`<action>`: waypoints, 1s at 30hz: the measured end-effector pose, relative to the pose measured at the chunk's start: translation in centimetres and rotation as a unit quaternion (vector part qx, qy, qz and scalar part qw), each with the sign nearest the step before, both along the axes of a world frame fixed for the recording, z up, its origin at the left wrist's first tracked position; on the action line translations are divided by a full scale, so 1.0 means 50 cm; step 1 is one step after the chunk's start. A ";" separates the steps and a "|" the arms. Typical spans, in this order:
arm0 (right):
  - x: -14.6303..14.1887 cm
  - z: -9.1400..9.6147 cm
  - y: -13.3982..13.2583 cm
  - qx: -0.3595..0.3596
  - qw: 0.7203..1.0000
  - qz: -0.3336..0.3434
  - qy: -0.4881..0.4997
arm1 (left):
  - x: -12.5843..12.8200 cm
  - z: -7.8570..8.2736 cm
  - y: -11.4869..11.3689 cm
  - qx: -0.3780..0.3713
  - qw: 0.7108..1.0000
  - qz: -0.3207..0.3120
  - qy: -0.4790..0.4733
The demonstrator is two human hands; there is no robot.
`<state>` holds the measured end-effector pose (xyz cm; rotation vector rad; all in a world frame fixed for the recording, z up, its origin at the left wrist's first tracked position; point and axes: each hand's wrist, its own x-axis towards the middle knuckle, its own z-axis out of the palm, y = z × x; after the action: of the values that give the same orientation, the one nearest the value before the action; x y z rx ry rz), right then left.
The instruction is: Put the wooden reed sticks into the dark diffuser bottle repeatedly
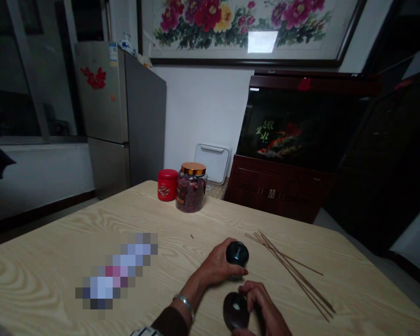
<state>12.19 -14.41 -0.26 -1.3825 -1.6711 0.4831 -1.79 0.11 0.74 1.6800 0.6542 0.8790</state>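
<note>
Nearest me, right hand (261, 305) is grasping a dark oval piece (235, 311), fingers wrapping its right edge. A glossy highlight is showing on it; I'm seeing no readable marking. Just beyond, left hand (217, 262) is gripping a dark round container (237, 253), thumb on the near side, top facing up at me. Container and oval piece are sitting close together, near edge of the table (210, 224), right of middle. Metal bangle (185, 303) is circling the left wrist above a dark sleeve (171, 322).

To the right, thin brown sticks (294, 268) are lying loose, some crossing. A short brown bit (192, 236) is lying farther left. At left, a pixelated patch (119, 268) is hiding whatever's there.

Far edge: red jar (167, 185) is carrying a printed picture, text too small for me. Just right, clear jar (192, 191) with a copper-coloured lid is holding dark reddish contents; its label isn't resolving.

Behind: fridge (105, 93) at left is wearing a blue-and-white sticker (113, 52), unreadable, plus a red decoration (94, 78). Fish tank (301, 126) at right is showing green Chinese characters (265, 129); I'm reading one as 水, others unsure. Framed flower painting (245, 28) is hanging above.
</note>
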 end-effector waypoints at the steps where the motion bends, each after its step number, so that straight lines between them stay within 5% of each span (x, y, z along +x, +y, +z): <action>1: 0.018 0.015 0.004 0.008 1.000 -0.014 -0.006 | 0.000 -0.001 0.000 0.001 1.000 0.002 -0.001; 6: 0.216 0.075 0.065 0.018 0.971 -0.202 -0.122 | -0.001 0.000 0.000 -0.011 1.000 0.000 0.001; 11: 0.376 0.026 0.127 0.025 0.907 -0.285 -0.309 | -0.002 -0.001 0.001 -0.012 1.000 0.003 0.013; 15: 0.389 -0.014 0.139 -0.003 0.889 -0.249 -0.384 | 0.001 -0.008 0.007 -0.016 1.000 0.005 0.016; 22: 0.376 0.006 0.143 -0.023 0.895 -0.215 -0.389 | 0.003 -0.002 0.005 -0.034 0.999 0.001 0.020; 30: 0.364 0.029 0.127 0.051 0.893 -0.320 -0.314 | 0.006 -0.013 0.009 -0.031 0.999 0.003 0.021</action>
<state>30.37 -8.06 1.17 -2.0213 -1.5373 -0.4757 -1.49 0.55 0.08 1.6462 0.7094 0.8223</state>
